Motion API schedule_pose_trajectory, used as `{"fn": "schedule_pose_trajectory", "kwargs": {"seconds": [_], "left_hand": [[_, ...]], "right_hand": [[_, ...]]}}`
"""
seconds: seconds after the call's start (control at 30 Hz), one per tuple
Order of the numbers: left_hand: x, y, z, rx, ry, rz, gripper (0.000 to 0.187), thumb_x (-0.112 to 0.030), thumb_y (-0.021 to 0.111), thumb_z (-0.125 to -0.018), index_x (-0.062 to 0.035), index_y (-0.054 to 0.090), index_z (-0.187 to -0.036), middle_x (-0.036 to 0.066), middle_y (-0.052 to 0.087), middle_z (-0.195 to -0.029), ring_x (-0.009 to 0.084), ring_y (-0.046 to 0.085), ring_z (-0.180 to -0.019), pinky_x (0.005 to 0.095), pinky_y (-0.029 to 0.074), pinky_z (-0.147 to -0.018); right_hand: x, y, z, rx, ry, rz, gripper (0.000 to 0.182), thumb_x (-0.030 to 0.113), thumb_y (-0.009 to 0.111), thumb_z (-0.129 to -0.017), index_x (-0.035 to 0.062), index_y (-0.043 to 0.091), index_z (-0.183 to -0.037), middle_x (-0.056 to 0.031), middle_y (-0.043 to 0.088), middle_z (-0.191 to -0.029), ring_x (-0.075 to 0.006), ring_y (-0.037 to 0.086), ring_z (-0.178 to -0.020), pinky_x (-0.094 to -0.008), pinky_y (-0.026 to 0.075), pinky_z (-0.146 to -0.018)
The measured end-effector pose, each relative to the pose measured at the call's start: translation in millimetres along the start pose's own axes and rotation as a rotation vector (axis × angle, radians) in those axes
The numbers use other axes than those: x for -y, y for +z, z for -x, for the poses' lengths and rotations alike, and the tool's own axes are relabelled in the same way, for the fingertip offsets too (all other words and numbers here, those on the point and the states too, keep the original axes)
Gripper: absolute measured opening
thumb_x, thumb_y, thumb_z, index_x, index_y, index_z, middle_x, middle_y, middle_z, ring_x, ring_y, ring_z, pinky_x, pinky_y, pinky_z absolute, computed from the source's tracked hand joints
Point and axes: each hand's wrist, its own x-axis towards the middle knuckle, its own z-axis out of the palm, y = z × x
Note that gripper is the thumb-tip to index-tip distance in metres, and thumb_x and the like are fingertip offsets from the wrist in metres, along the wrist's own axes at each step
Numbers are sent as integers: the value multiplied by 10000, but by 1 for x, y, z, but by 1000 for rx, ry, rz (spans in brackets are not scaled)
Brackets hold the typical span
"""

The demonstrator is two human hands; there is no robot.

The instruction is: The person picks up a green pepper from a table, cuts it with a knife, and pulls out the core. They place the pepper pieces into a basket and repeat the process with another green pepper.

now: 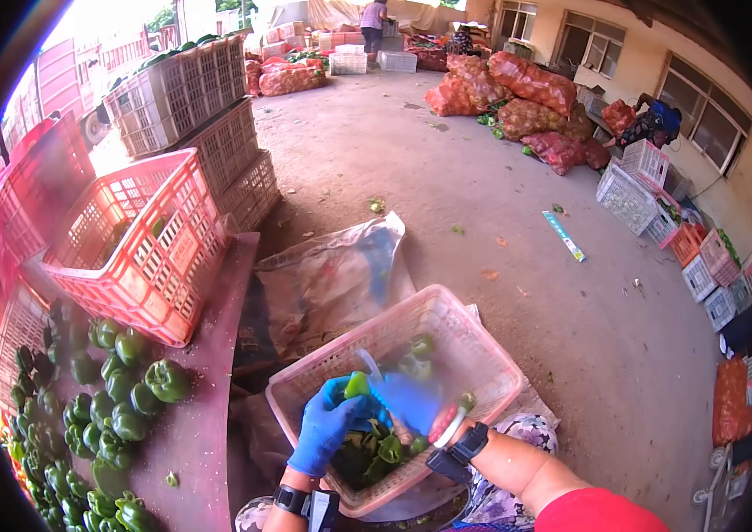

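My left hand (327,430), in a blue glove, is closed around a green bell pepper (357,385) above a pink plastic crate (493,356). Close beside it, my right hand (409,401), also gloved in blue and smeared by motion, grips what looks like a small knife with a pale blade (368,363) pointing up and away. The knife's handle is mostly hidden in the fingers. Below both hands, green pepper pieces (388,450) lie in the bottom of the crate, with more toward its far side.
On the left, whole green bell peppers (130,422) cover part of a table (207,381), behind which a pink basket (141,244) sits tilted. Stacked crates (232,168) stand beyond. Filled red net sacks (531,84) and a person (373,22) are farther back.
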Motion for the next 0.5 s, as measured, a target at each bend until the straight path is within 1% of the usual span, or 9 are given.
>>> {"fn": "schedule_pose_trajectory", "kwargs": {"seconds": [0.03, 0.1, 0.13, 0.2, 0.23, 0.33, 0.37, 0.47, 0.5], "left_hand": [[0, -3, 0, -4, -70, 94, 325, -70, 617, -962, -14, 549, -1275, 108, 681, -1081, 219, 706, -832, 369, 616, -763], [1, -7, -1, -10, -159, 269, 243, -82, 612, -961, -21, 568, -1192, 107, 688, -1044, 219, 710, -802, 363, 617, -724], [1, -9, -2, -5, -179, 185, 261, -85, 620, -951, -15, 566, -1197, 102, 688, -1036, 202, 707, -796, 348, 614, -718], [-1, -11, -1, 9, -216, 16, 297, -89, 637, -931, -3, 563, -1205, 92, 687, -1021, 168, 701, -783, 317, 608, -706], [-3, -9, -1, 88, -154, 52, 262, -85, 647, -918, -2, 560, -1151, 78, 669, -996, 160, 693, -756, 308, 603, -691], [7, -4, 2, 35, -104, -142, 264, -106, 660, -931, -25, 535, -1149, 79, 670, -937, 184, 704, -804, 319, 599, -691], [7, -1, 4, 21, -91, -173, 273, -70, 639, -918, -24, 521, -1160, 72, 662, -915, 158, 686, -779, 307, 585, -658], [15, -3, 3, -24, -70, -176, 212, -34, 608, -886, -13, 545, -1088, 70, 641, -925, 136, 647, -708, 279, 556, -621], [16, -5, 2, -5, -77, -117, 226, -34, 597, -885, -17, 542, -1104, 73, 645, -921, 147, 643, -696, 279, 546, -608]], "right_hand": [[-4, 7, -10, -123, 0, 122, 437, 485, 530, -1017, 85, 706, -1031, 25, 644, -728, -129, 583, -593, -289, 478, -563], [-7, 10, -14, -166, -62, 47, 414, 450, 600, -991, 51, 696, -1045, -12, 674, -771, -152, 619, -672, -327, 501, -621], [-7, 12, -16, -185, -95, 10, 410, 433, 636, -978, 34, 692, -1052, -31, 689, -793, -163, 636, -711, -347, 513, -651], [-9, 12, -14, -31, -320, -88, 374, 386, 686, -956, 25, 688, -1055, -51, 697, -802, -144, 629, -718, -335, 508, -649], [-10, 10, -16, -1, -298, -14, 355, 367, 701, -944, 28, 689, -1051, -52, 697, -803, -141, 629, -716, -337, 510, -647], [-15, 1, -24, 85, -230, 208, 309, 312, 747, -907, 37, 690, -1038, -56, 699, -806, -134, 631, -711, -344, 517, -643], [-15, 2, -25, 89, -239, 234, 292, 311, 741, -909, 43, 691, -1016, -62, 695, -797, -152, 640, -704, -354, 516, -639], [-22, 9, -25, -45, -495, 384, 285, 312, 730, -915, 45, 692, -1009, -66, 681, -760, -159, 641, -663, -353, 509, -603], [13, 13, 1, -43, -216, 340, 289, 327, 701, -941, 43, 692, -992, -39, 659, -732, -121, 621, -616, -296, 490, -564]]}}
